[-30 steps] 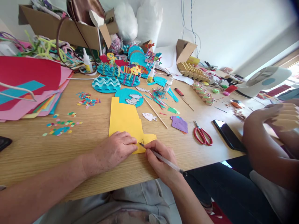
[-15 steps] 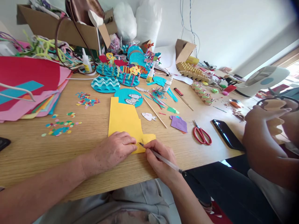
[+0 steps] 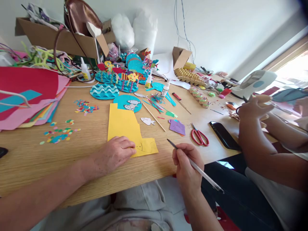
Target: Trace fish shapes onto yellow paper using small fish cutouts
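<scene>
One yellow sheet (image 3: pixel 123 124), at eight o'clock, is pressed down by the unclenched left hand (image 3: pixel 117 150); its fish-like outline (image 3: pixel 145 147) is drawn but uncut; a pen (image 3: pixel 204 174) is pinched by the right hand (image 3: pixel 189 170) at five o'clock

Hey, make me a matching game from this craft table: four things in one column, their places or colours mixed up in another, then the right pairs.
Things
1. pen
2. yellow paper
3. scissors
4. phone

Places or colours
A. partly under the left hand
B. red handles
C. in the fingers of the right hand
D. beside the other person's arm

Right pairs: 1-C, 2-A, 3-B, 4-D
</scene>
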Available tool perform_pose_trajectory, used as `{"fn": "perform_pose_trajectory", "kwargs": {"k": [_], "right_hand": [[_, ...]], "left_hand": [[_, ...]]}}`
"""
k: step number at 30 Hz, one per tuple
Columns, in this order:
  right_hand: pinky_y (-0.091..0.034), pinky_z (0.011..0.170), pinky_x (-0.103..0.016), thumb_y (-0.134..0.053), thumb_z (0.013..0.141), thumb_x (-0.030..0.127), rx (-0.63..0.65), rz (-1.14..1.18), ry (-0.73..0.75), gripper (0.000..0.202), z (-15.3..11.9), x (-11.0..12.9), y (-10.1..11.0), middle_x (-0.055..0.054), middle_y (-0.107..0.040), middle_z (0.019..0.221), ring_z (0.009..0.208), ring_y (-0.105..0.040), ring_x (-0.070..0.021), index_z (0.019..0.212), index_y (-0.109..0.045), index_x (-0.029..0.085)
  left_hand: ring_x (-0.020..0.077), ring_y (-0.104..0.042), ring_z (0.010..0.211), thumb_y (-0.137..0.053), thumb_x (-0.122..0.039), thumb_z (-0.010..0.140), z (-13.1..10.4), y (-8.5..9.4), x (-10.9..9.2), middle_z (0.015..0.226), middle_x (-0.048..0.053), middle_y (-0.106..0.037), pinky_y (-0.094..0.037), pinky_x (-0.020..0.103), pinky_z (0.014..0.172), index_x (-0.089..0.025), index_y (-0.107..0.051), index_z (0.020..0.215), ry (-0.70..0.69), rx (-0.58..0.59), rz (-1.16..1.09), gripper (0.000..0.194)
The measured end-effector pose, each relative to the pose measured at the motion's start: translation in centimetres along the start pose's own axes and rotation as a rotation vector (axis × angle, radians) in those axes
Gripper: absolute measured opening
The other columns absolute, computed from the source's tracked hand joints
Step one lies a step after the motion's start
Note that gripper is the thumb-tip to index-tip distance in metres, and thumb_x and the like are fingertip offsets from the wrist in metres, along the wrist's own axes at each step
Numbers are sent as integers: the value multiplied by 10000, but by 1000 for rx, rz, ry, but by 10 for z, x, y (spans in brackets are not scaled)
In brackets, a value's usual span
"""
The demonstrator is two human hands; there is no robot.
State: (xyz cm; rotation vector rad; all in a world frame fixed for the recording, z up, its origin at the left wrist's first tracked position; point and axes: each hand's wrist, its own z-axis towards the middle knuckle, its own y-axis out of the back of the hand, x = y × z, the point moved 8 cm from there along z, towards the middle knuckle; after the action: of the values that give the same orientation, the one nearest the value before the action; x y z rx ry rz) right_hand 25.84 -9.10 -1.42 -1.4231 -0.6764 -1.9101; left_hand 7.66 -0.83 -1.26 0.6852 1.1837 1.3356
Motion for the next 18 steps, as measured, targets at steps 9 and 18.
{"fn": "perform_pose_trajectory", "kwargs": {"k": [9, 18], "right_hand": [[-366, 451, -214, -491, 795, 275, 60, -446, 58, 119, -9, 4, 10, 6, -556, 638, 557, -517, -123, 824, -565, 186], [-469, 637, -236, -491, 820, 235, 271, -612, 286, 124, -7, 14, -1, -35, -643, 787, 710, -605, -150, 860, -605, 210]], "left_hand": [[181, -536, 904, -365, -135, 904, -1, 13, 4, 981, 70, -614, -429, 307, 782, -163, -600, 964, -9, -54, 39, 244], [171, -605, 819, -394, -227, 860, -15, 31, 37, 878, 47, -663, -472, 283, 738, -173, -617, 935, 336, -67, -174, 241]]}}
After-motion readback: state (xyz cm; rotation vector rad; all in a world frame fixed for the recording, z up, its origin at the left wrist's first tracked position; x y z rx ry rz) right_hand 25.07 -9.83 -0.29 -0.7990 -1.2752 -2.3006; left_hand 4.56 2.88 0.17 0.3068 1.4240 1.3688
